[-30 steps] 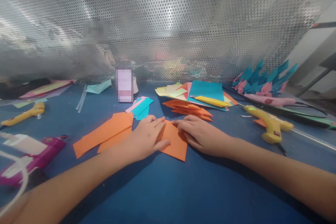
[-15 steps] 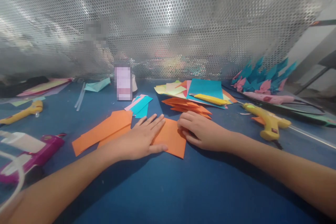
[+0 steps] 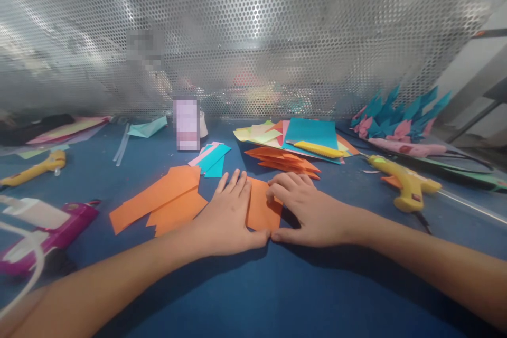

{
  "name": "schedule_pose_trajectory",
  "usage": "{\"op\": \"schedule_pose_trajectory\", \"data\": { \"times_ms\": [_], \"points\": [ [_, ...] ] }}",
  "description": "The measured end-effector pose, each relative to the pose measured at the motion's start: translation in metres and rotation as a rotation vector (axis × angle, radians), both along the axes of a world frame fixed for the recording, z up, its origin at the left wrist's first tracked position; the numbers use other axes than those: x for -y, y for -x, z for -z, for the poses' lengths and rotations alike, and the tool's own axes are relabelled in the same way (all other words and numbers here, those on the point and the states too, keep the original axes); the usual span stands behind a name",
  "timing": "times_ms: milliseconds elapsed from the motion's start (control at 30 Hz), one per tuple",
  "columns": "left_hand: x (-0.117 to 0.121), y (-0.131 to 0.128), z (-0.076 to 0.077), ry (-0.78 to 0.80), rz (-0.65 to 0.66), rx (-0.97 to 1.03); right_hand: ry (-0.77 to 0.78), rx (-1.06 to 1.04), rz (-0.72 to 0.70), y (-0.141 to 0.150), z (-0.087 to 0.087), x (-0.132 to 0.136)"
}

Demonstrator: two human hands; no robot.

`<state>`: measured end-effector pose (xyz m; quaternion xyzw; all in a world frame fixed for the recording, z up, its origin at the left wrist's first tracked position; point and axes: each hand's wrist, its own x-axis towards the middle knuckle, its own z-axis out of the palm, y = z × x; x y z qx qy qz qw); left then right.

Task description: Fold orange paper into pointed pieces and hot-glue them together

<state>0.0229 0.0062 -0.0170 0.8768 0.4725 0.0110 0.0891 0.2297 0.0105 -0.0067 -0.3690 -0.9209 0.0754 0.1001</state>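
Note:
A square of orange paper [image 3: 262,211] lies on the blue table between my hands. My left hand [image 3: 232,216] rests flat over its left side, fingers stretched forward and thumb at the near edge. On the right side, my right hand [image 3: 304,208] touches the paper with bent, parted fingers, its thumb meeting the near corner beside the left thumb. The part under my left palm is hidden. Left of that hand are loose orange paper strips [image 3: 158,198]. Just beyond my right hand sits a pile of folded orange pieces [image 3: 281,160].
A yellow cutter [image 3: 319,149] lies on stacked coloured paper [image 3: 311,129]. Yellow glue guns lie at right [image 3: 410,185] and left [image 3: 35,169]; a magenta tool [image 3: 75,229] is near left. A phone [image 3: 187,124] stands before the perforated metal panel [image 3: 253,26]. Blue-and-pink folded paper [image 3: 404,116] stands far right.
My left hand has shifted slightly right and nearer over the orange paper. The right hand's fingers have spread, and its thumb has come down to the near corner, close to the left thumb.

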Motion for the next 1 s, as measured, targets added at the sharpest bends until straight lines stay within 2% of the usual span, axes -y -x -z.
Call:
{"op": "schedule_pose_trajectory", "data": {
  "times_ms": [233,300,400,667,767,867,1000],
  "points": [
    [-0.003,0.007,-0.006,0.188,0.017,-0.025,0.085,-0.045,0.078,0.003,0.002,-0.001],
    [-0.004,0.007,-0.007,0.211,0.022,-0.029,0.066,-0.056,0.114,0.005,0.003,-0.001],
    [-0.004,0.007,-0.009,0.208,0.040,-0.025,0.045,-0.036,0.124,0.007,0.003,0.000],
    [-0.008,0.015,-0.019,0.238,0.063,-0.027,0.146,-0.010,0.102,0.003,-0.010,0.000],
    [-0.006,0.011,-0.017,0.256,0.020,-0.030,0.200,-0.037,0.119,0.001,-0.007,-0.004],
    [-0.002,0.003,-0.012,0.199,-0.055,0.001,0.221,-0.084,0.121,-0.001,-0.002,-0.008],
    [0.002,-0.003,-0.009,0.143,-0.061,0.010,0.207,-0.081,0.090,-0.004,-0.003,-0.011]
  ]
}}
